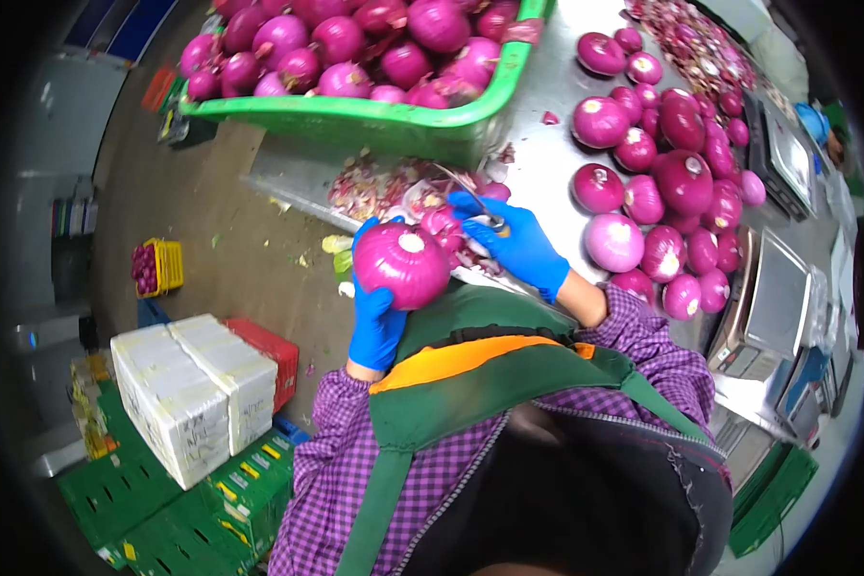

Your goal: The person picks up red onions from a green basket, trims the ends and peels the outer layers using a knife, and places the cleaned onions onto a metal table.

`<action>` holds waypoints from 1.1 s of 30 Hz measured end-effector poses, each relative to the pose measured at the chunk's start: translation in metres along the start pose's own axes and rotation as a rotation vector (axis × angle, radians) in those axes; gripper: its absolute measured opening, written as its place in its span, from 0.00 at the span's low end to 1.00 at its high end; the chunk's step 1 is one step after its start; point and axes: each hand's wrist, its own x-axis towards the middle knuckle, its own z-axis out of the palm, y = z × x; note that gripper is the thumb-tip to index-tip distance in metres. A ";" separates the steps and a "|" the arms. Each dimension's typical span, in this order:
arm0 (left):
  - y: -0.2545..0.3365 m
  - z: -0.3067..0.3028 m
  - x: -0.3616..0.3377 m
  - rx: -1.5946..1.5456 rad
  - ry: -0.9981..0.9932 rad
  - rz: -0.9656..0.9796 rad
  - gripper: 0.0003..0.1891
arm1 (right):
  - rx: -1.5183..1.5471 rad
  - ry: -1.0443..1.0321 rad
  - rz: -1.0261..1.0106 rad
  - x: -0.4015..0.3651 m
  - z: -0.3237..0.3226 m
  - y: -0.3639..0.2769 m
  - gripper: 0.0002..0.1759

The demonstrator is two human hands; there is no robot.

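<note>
Onion [403, 267], gripped in your left hand [372, 324], with the green crate [365, 113] towards twelve o'clock: probably firm, weighty and slick, best cupped around its widest part. Your right hand [523, 248], near three o'clock, has its grip closed around a knife [501, 228].

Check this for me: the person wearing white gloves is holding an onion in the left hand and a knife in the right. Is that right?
Not quite: the gloves are blue, not white, as the head view shows. The left hand does hold an onion, and the right hand a knife.
</note>
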 end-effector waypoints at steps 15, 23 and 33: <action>-0.064 0.091 0.081 0.459 -0.311 -0.326 0.46 | 0.227 0.290 -0.015 -0.074 -0.048 -0.035 0.10; -0.152 0.273 0.215 0.893 -0.332 0.278 0.50 | 0.325 0.595 0.043 -0.108 -0.100 -0.029 0.14; -0.211 0.313 0.284 1.028 -0.270 0.237 0.40 | 0.369 0.472 0.189 -0.105 -0.102 -0.004 0.08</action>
